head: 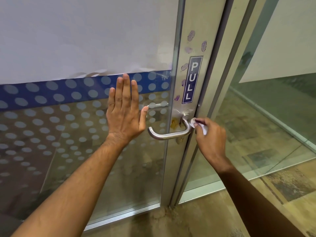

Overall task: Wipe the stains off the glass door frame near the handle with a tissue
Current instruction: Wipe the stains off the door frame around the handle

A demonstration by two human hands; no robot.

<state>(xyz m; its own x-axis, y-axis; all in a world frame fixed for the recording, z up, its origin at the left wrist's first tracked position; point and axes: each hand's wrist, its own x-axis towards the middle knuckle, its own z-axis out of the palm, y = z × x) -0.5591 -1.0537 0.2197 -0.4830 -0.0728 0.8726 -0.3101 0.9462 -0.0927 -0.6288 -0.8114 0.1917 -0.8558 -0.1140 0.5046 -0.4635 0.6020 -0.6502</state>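
On the far left, the glass door (68, 134) carries a white paper sheet (77, 36) across its upper part, with a blue band (51, 93) of pale dots beneath it and more dots scattered over the clear glass lower down. The left hand (124, 115) is pressed flat against that glass, fingers spread wide and pointing up, thumb out toward the handle, holding nothing. Just right of it, the curved metal handle (168, 134) sticks out from the door frame (195, 23), a pale metal upright. On the frame, purple fingerprint stains (191, 35) dot the surface above and left of a dark "PULL" sticker (192, 80), and a yellowish smear (174, 123) sits just left of the handle's base. The right hand (209, 134) is closed around a crumpled white tissue (199, 125), pinched between thumb and fingers, with the tissue's tip touching the frame's right edge beside the handle's root. Farther right, a second glass panel (273, 108) shows a patterned floor (282, 185) beyond it.
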